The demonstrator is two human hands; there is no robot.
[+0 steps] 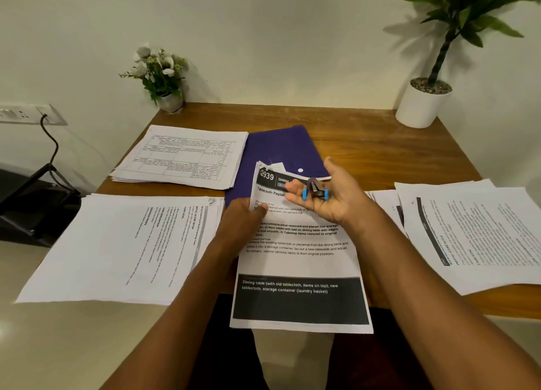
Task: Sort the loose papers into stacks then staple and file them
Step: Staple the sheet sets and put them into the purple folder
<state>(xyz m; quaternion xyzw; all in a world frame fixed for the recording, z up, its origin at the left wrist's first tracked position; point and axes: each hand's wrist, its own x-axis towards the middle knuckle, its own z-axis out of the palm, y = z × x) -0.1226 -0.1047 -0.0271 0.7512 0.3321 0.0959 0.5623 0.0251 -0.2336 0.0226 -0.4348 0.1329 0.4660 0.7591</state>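
A printed paper stack (298, 261) with a black header and black footer band lies in the middle of the wooden table (380, 144), its top end over a purple folder (281, 146). My left hand (243, 217) grips the stack's left edge, thumb on top. My right hand (330, 193) hovers palm up above the stack's top right corner and holds a small blue and black stapler (315, 191) in its fingers. More paper stacks lie at the back left (184, 158), front left (123, 246) and right (474, 231).
A small flower pot (164, 76) stands at the table's back left corner and a tall plant in a white pot (421, 103) at the back right. A wall socket with a black cable (49, 144) is on the left. The front left stack overhangs the table's edge.
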